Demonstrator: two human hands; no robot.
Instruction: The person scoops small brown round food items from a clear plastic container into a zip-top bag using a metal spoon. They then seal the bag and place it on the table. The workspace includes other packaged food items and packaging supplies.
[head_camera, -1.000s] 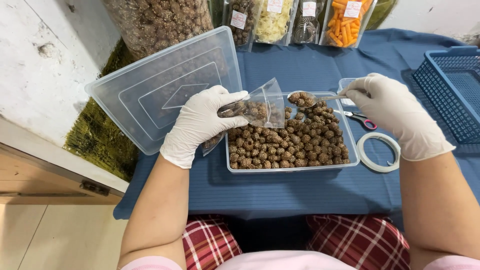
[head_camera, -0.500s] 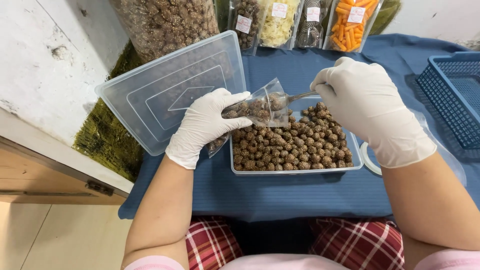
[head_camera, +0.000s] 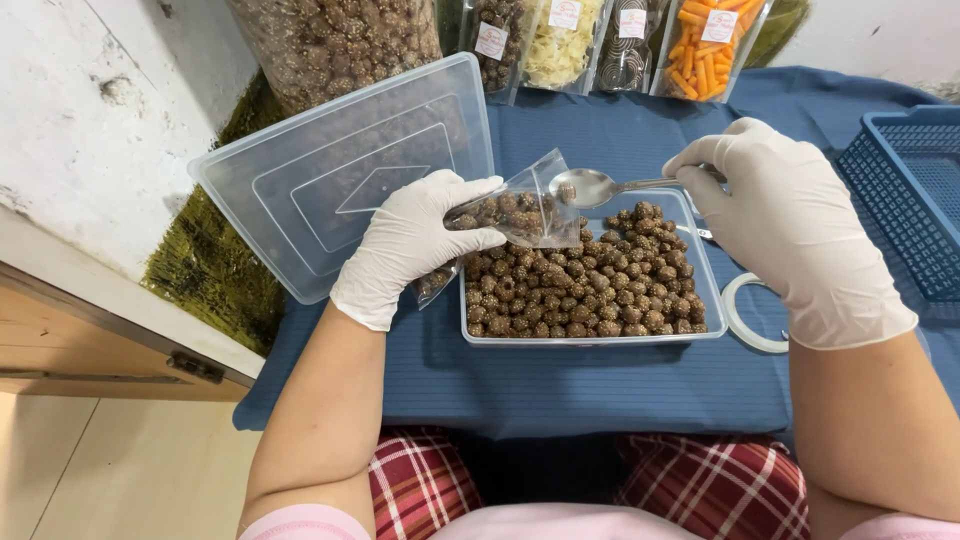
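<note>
My left hand (head_camera: 415, 243), in a white glove, holds a small clear plastic bag (head_camera: 510, 212) part-filled with brown sesame-coated balls, its mouth facing right. My right hand (head_camera: 785, 215), also gloved, grips a metal spoon (head_camera: 592, 186) whose bowl sits at the bag's mouth with one ball in it. Both are over a clear rectangular tub (head_camera: 700, 335) filled with several of the same brown balls (head_camera: 590, 285).
The tub's clear lid (head_camera: 330, 185) leans at the left. A blue basket (head_camera: 905, 195) stands at the right, a white tape ring (head_camera: 745, 320) beside the tub. Packed snack bags (head_camera: 600, 40) line the back of the blue-clothed table (head_camera: 560, 385).
My right hand came from the right side of the tub to the bag, bringing the spoon to its mouth. The spoon now looks nearly emptied. The left hand has stayed put.
</note>
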